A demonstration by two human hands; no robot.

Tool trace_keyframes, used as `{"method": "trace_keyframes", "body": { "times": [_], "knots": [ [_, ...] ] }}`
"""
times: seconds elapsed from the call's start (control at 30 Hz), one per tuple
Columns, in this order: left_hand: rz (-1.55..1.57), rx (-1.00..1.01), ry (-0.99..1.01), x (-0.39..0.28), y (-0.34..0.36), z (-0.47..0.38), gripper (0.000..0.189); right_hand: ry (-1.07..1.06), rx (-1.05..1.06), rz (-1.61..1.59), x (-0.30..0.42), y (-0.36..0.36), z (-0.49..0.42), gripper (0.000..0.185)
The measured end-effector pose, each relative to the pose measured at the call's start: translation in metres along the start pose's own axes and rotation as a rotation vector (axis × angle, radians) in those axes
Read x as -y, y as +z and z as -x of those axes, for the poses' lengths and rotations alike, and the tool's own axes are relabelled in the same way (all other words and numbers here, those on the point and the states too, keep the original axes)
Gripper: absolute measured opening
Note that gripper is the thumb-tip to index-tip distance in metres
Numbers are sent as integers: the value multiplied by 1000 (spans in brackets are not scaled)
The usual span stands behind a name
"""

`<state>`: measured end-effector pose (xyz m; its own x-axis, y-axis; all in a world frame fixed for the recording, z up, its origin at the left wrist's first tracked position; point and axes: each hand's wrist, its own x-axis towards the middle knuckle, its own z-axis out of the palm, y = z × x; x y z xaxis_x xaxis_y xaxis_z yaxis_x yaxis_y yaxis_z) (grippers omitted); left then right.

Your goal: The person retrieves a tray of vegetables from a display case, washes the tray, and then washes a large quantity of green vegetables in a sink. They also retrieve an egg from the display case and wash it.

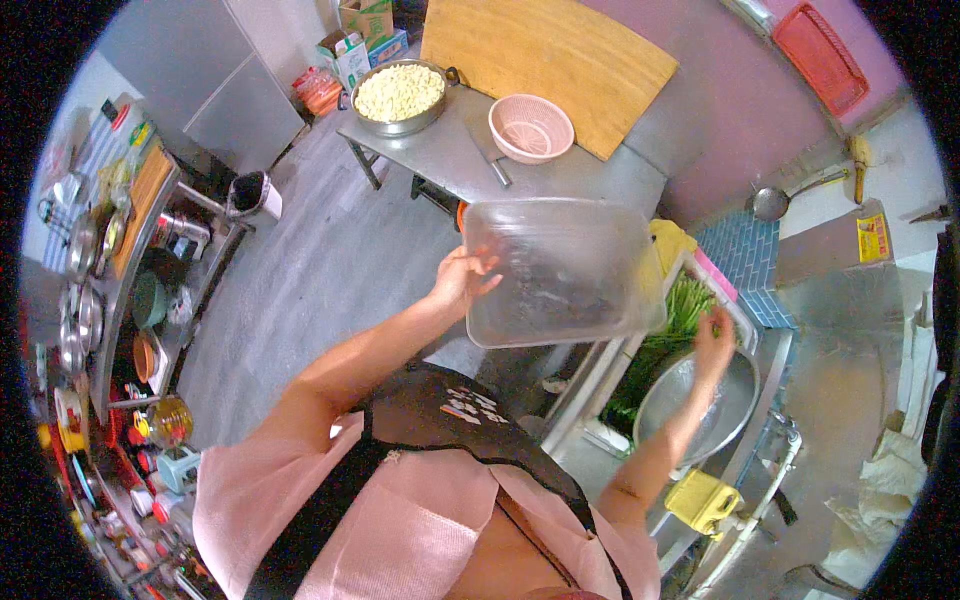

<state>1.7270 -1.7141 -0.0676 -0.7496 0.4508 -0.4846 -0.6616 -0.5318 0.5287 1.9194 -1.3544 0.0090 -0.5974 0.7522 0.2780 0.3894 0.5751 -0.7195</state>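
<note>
My left hand (pixel 463 279) holds a translucent plastic tub (pixel 562 277) by its left side, in front of my apron. The tub is tilted, and no contents show through its cloudy wall. Over to the right, my right hand (pixel 716 334) is blurred above a bunch of long green vegetables (pixel 686 304) in the sink (pixel 742 319). Whether its fingers grip any stems cannot be told. Below that hand, a round metal basin (pixel 675 405) sits tilted in the sink, partly hidden by my forearm.
Beyond the tub stands a metal table (pixel 457 142) with a pan of pale cut pieces (pixel 400 91), a pink colander (pixel 531 129), a knife (pixel 499 172) and a wooden board (pixel 555 56). A yellow jug (pixel 701 502) is beside the sink. Shelves (pixel 142 217) line the left; a bin (pixel 255 199) stands nearby.
</note>
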Motion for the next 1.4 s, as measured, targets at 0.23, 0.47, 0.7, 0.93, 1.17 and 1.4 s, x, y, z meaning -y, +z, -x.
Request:
{"method": "trace_keyframes", "body": {
  "times": [0.23, 0.47, 0.7, 0.93, 1.17, 1.4],
  "knots": [
    [-23, -216, 207, -93, -63, -75, 19, 858, 632, -691, 142, 268, 109, 50],
    [-317, 99, 168, -193, -110, -147, 15, 886, 610, -1045, 213, 419, 79, 20],
    [-419, 92, -140, -324, -253, -161, 29, 1119, 384, -1081, 148, 523, -65, 14],
    [-267, -604, -62, -408, -484, -86, 25, 984, 261, -1066, 137, 654, -145, 27],
    [-49, -1048, -190, -436, -616, -8, 18, 1197, -159, -871, 170, 715, -159, 32],
    [-102, -890, -227, -549, -604, -73, 22, 1214, -562, -815, 194, 723, -168, 18]
  ]
}}
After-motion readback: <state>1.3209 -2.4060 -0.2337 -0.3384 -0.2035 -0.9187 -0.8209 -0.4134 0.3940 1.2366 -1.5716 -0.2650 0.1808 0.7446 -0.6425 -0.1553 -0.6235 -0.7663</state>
